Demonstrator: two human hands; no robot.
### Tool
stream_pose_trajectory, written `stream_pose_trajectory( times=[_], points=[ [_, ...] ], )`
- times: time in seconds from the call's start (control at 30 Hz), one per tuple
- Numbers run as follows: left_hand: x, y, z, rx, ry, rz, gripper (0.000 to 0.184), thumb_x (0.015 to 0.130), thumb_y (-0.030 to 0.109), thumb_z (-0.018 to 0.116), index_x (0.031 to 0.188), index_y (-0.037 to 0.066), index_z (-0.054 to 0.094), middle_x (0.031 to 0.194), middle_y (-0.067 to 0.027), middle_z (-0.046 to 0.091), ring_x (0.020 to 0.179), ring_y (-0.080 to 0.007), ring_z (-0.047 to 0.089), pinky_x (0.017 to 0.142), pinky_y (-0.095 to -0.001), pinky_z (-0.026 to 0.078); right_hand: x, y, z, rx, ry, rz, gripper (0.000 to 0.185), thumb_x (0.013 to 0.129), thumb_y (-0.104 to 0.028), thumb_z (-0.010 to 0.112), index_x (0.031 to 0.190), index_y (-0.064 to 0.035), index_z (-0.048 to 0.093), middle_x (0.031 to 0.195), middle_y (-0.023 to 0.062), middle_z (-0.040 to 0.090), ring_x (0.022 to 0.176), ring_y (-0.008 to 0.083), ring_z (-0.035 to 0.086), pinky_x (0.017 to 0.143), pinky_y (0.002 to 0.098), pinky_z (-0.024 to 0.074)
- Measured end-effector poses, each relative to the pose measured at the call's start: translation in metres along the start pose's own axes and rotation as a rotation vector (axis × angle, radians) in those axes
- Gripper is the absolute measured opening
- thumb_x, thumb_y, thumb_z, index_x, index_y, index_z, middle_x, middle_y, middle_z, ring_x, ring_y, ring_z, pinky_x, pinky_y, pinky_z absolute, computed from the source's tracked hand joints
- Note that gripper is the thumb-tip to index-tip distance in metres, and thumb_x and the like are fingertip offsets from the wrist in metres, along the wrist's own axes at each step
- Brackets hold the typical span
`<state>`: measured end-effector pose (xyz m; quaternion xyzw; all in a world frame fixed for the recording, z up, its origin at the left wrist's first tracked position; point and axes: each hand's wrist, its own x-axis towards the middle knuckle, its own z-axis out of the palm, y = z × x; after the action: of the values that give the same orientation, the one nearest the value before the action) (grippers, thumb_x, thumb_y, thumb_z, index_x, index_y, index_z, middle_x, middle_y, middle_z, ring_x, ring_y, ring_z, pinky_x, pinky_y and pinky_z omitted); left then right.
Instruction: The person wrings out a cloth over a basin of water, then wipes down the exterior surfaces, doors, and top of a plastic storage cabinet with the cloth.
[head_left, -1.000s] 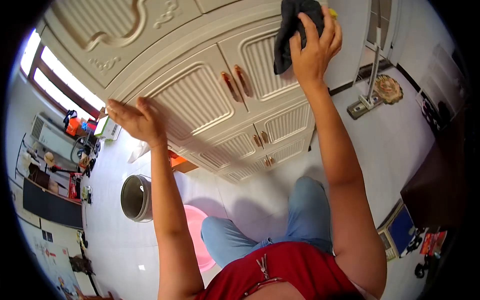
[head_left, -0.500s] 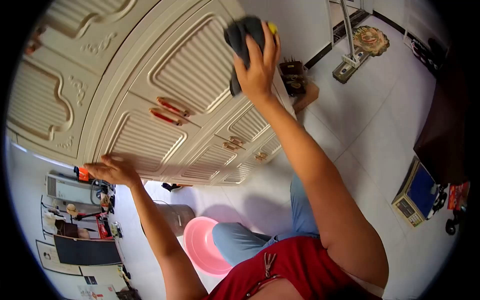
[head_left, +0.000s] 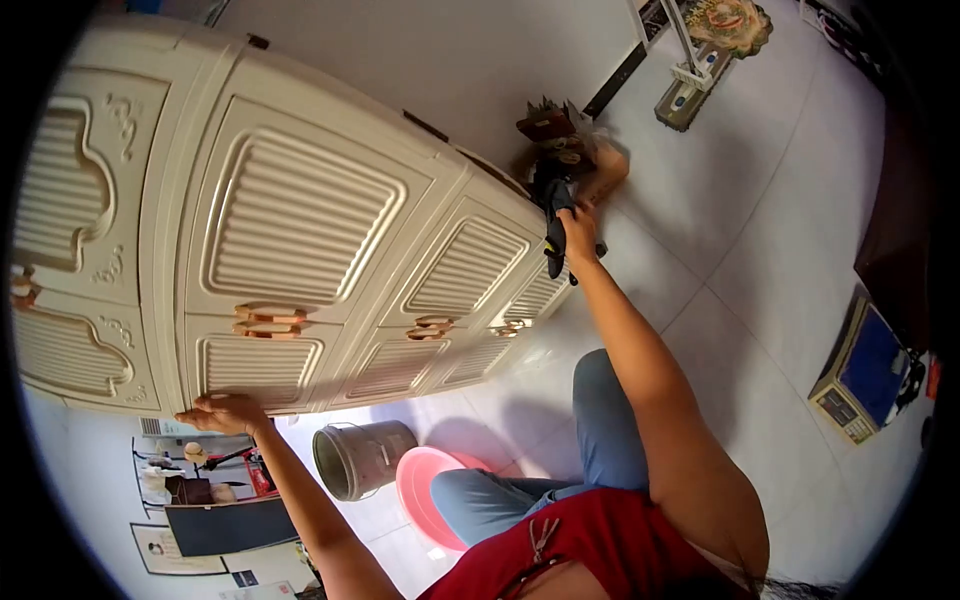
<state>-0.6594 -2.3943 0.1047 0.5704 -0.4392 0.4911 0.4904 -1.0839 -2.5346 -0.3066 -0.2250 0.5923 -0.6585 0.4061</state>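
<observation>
A cream cabinet [head_left: 300, 215] with ribbed door panels and reddish-gold handles fills the left and middle of the view. My right hand [head_left: 577, 235] is closed on a dark cloth [head_left: 556, 225] at the cabinet's lower far side edge; a bit of yellow shows by the cloth. My left hand [head_left: 225, 413] rests against the cabinet's near side edge, its fingers stretched out and holding nothing.
A grey bucket [head_left: 362, 458] and a pink basin [head_left: 425, 490] stand on the floor by my knees. A box with dark items [head_left: 560, 135] sits beyond the cabinet. A flat mop [head_left: 690, 95] and a blue-topped scale [head_left: 865, 370] are at the right.
My right hand has moved with the cloth from the upper door panels down to the cabinet's far side edge. My left hand stays at the near edge. The view has turned.
</observation>
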Motion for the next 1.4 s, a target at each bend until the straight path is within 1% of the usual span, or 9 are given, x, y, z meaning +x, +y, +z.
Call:
stream_pose_trajectory(
  times=[0.1, 0.2, 0.27, 0.33, 0.5, 0.77, 1.03, 1.17, 1.4],
  points=[
    [0.0, -0.006, 0.002, 0.03, 0.004, 0.02, 0.077, 0.102, 0.051, 0.028, 0.148, -0.01, 0.018, 0.152, -0.0313, 0.022, 0.142, -0.0404, 0.024, 0.117, -0.0431, 0.021, 0.015, -0.034, -0.006, 0.31, -0.264, 0.323, 0.034, 0.082, -0.022, 0.065, 0.107, 0.0025, 0.064, 0.091, 0.0088, 0.062, 0.08, 0.0184, 0.059, 0.07, 0.0315, 0.0487],
    [0.002, -0.013, 0.005, 0.057, 0.003, 0.034, 0.075, 0.103, 0.049, 0.029, 0.148, -0.01, 0.017, 0.152, -0.0314, 0.022, 0.142, -0.0396, 0.025, 0.117, -0.0438, 0.023, 0.034, -0.069, 0.035, 0.217, -0.293, -0.086, 0.034, 0.087, -0.018, 0.06, 0.115, 0.0022, 0.062, 0.105, 0.0087, 0.06, 0.089, 0.0157, 0.058, 0.073, 0.0288, 0.0484],
    [-0.001, 0.011, -0.001, 0.017, 0.006, -0.029, 0.074, 0.103, 0.048, 0.028, 0.148, -0.011, 0.019, 0.151, -0.0325, 0.024, 0.139, -0.0406, 0.029, 0.115, -0.0442, 0.025, 0.02, -0.147, 0.028, 0.492, -0.606, 0.017, 0.042, 0.086, -0.023, 0.059, 0.122, -0.0006, 0.062, 0.129, 0.0164, 0.052, 0.11, 0.0283, 0.057, 0.096, 0.0343, 0.0443],
    [-0.001, 0.007, -0.001, 0.01, 0.019, -0.037, 0.074, 0.103, 0.047, 0.029, 0.147, -0.011, 0.019, 0.151, -0.0325, 0.025, 0.139, -0.0405, 0.029, 0.115, -0.0443, 0.026, 0.031, -0.152, 0.05, 0.305, -0.543, -0.423, 0.041, 0.088, -0.025, 0.059, 0.122, -0.0027, 0.063, 0.132, 0.0135, 0.051, 0.113, 0.0266, 0.056, 0.092, 0.0318, 0.0468],
    [0.005, -0.017, 0.004, 0.043, 0.063, 0.032, 0.074, 0.102, 0.047, 0.031, 0.147, -0.011, 0.021, 0.15, -0.0323, 0.026, 0.139, -0.0403, 0.03, 0.115, -0.0444, 0.026, 0.046, -0.1, 0.029, 0.32, -0.724, 0.015, 0.044, 0.085, -0.026, 0.062, 0.123, -0.0028, 0.062, 0.118, 0.0146, 0.056, 0.099, 0.0244, 0.059, 0.081, 0.0319, 0.0483],
    [0.005, -0.025, 0.006, 0.068, 0.072, 0.061, 0.074, 0.102, 0.047, 0.033, 0.146, -0.011, 0.023, 0.15, -0.0324, 0.028, 0.139, -0.0414, 0.031, 0.115, -0.0445, 0.026, 0.059, -0.003, 0.018, 0.285, -0.606, 0.206, 0.043, 0.087, -0.025, 0.064, 0.123, -0.0034, 0.061, 0.102, 0.0095, 0.065, 0.087, 0.0186, 0.061, 0.076, 0.0282, 0.0478],
    [0.013, -0.038, 0.006, 0.135, 0.012, 0.036, 0.074, 0.102, 0.048, 0.029, 0.147, -0.01, 0.023, 0.15, -0.0332, 0.026, 0.139, -0.0431, 0.029, 0.114, -0.0471, 0.023, 0.04, -0.038, 0.017, 0.543, -0.485, 0.218, 0.047, 0.088, -0.031, 0.065, 0.127, -0.0037, 0.059, 0.122, 0.0142, 0.059, 0.105, 0.0227, 0.06, 0.087, 0.0288, 0.0478],
    [0.009, -0.02, 0.005, 0.138, 0.031, 0.032, 0.075, 0.101, 0.049, 0.026, 0.148, -0.01, 0.022, 0.151, -0.0334, 0.025, 0.139, -0.0446, 0.029, 0.116, -0.0474, 0.019, 0.058, -0.049, 0.032, 0.144, -0.621, -0.095, 0.066, 0.081, -0.053, 0.073, 0.127, -0.0075, 0.062, 0.135, 0.0176, 0.047, 0.124, 0.0325, 0.05, 0.101, 0.0374, 0.0424],
    [-0.002, 0.001, 0.003, 0.134, 0.039, 0.013, 0.077, 0.101, 0.05, 0.027, 0.146, -0.013, 0.021, 0.15, -0.0358, 0.024, 0.139, -0.0451, 0.029, 0.116, -0.0468, 0.023, 0.075, -0.083, 0.033, -0.08, -0.797, -0.165, 0.078, 0.075, -0.063, 0.072, 0.131, -0.0101, 0.058, 0.137, 0.0182, 0.044, 0.128, 0.0357, 0.047, 0.105, 0.0396, 0.0394]
  ],
)
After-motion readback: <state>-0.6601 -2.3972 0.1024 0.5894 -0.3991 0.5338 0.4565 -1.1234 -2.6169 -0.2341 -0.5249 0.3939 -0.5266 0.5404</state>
